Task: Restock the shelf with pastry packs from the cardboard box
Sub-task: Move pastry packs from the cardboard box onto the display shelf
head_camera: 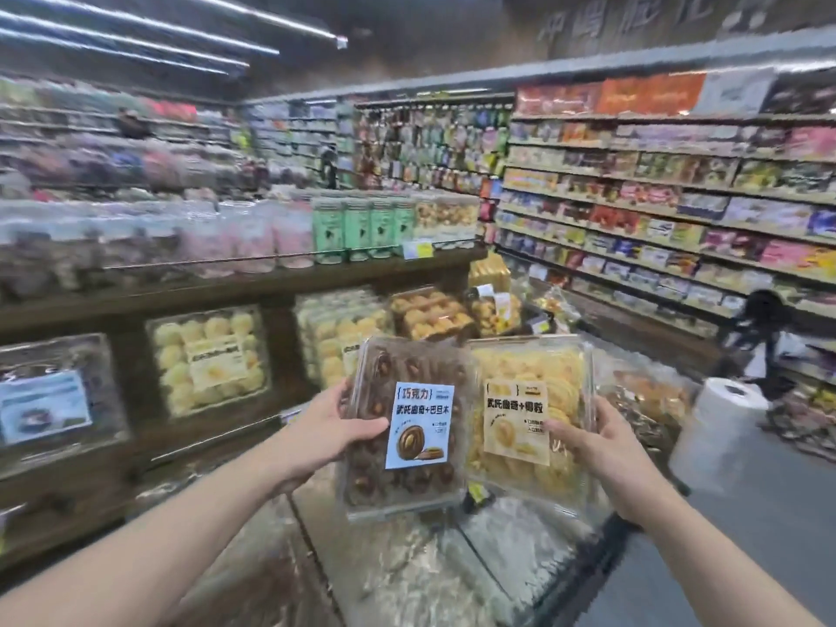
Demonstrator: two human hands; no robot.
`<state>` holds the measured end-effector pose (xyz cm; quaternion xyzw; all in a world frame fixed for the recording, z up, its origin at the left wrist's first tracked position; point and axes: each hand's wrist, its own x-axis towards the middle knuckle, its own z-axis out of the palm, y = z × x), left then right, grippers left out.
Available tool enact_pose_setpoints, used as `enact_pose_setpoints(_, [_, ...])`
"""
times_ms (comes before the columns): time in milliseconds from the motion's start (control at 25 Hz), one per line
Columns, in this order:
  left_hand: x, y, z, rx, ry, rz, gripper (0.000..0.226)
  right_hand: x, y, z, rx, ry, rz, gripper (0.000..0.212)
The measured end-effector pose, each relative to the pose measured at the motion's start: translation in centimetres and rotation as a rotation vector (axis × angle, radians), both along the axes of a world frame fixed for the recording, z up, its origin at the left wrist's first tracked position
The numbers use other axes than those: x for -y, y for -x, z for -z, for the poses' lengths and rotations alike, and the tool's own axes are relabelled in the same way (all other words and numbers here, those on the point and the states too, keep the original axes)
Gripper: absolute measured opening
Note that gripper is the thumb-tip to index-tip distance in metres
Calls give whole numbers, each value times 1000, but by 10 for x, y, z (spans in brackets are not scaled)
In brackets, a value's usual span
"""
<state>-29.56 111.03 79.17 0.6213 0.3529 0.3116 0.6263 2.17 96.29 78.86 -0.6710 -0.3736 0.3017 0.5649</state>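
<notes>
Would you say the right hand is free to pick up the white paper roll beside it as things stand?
Probably not yet. The right hand already has its grip on the yellow cookie pack, so although nothing stands between it and the paper roll, it would first have to put the pack down.

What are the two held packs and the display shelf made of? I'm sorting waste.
Brown pack and yellow pack: apparently clear glossy plastic, since the pastries show through, with matte paper-like labels. Shelf: dark, wood-looking, though possibly laminate.
</notes>
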Motion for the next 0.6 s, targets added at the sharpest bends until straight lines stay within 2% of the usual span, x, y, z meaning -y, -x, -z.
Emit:
enact_pose_setpoints(280, [-29,129,-1,33,22,-428,47,-190,83,9,-36,-44,-451,44])
enact_pose_setpoints(320, [-32,144,1,35,20,-482,46,-207,96,7,-64,-41,-497,51])
enact_pose_setpoints(440, [-38,187,12,56,-1,-631,44,-250,129,11,-150,-23,-692,95])
enact_pose_setpoints(480, [-40,201,17,64,-9,-659,45,-260,138,12,-150,-19,-715,99])
enact_pose_setpoints(520, [-43,216,22,61,-10,-698,46,-272,150,13,-145,-14,-751,96])
enact_pose_setpoints(600, [-54,248,34,55,-3,-762,46,-288,174,14,-154,6,-789,76])
